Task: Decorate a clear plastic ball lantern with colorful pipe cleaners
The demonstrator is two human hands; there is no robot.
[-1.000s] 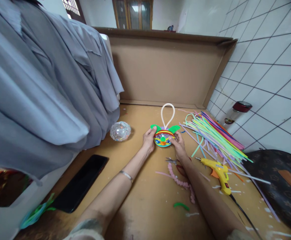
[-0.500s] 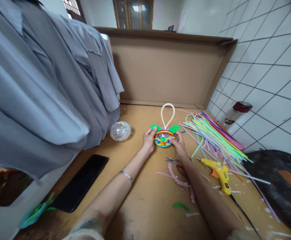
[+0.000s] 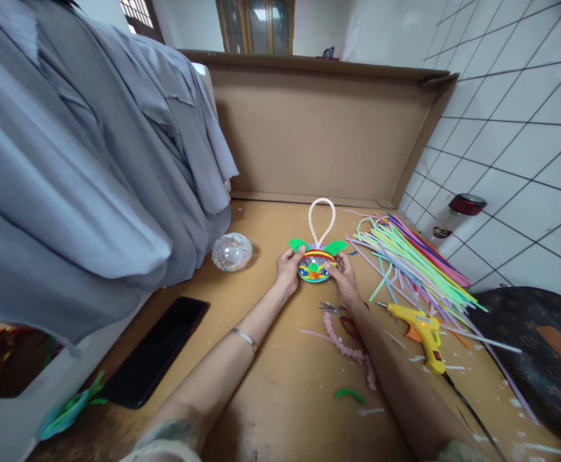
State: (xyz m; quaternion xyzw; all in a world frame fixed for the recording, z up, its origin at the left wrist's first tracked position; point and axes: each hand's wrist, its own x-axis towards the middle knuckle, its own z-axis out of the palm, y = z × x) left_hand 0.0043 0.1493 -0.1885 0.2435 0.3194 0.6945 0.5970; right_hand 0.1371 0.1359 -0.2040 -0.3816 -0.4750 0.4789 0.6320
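Left hand [image 3: 287, 273] and right hand [image 3: 346, 279] clasp opposite sides of a round ornament [image 3: 313, 264], forearms stretched forward and converging, right thumb pressed on its front. It sits between a clear ball [image 3: 232, 251] and piled pipe cleaners [image 3: 415, 263] at the bench [image 3: 271, 359]. Repeated pale motifs mark the dark bag [image 3: 516, 327]; the bottle's [image 3: 447, 226] label is too small to read.

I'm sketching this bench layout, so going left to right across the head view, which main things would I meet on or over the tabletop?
Black phone, clear ball, left hand, decorated ornament, right hand, yellow glue gun, dark bag.
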